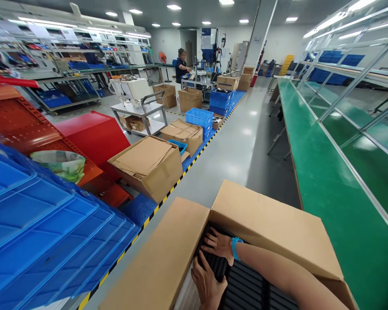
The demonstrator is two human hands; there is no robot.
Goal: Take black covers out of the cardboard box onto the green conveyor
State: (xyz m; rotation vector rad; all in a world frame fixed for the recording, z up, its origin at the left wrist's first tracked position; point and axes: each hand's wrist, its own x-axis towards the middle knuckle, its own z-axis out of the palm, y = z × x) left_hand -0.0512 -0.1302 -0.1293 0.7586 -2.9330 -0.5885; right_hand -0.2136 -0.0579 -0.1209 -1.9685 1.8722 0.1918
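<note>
STEP: arranging black ribbed trays (245, 286) inside open cardboard box (271, 224), bottom centre | HANDS: left hand (208, 284), right hand (218, 245) flat, open, pressing trays | NEXT: likely needs firm grip on tray edges.

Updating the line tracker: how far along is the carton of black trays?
Done: carton stands open, flaps out, ribbed black trays inside. In hand: left hand and right hand both press flat on the trays; no grip closed. Left: flaps are unfolded, unsealed.
</note>
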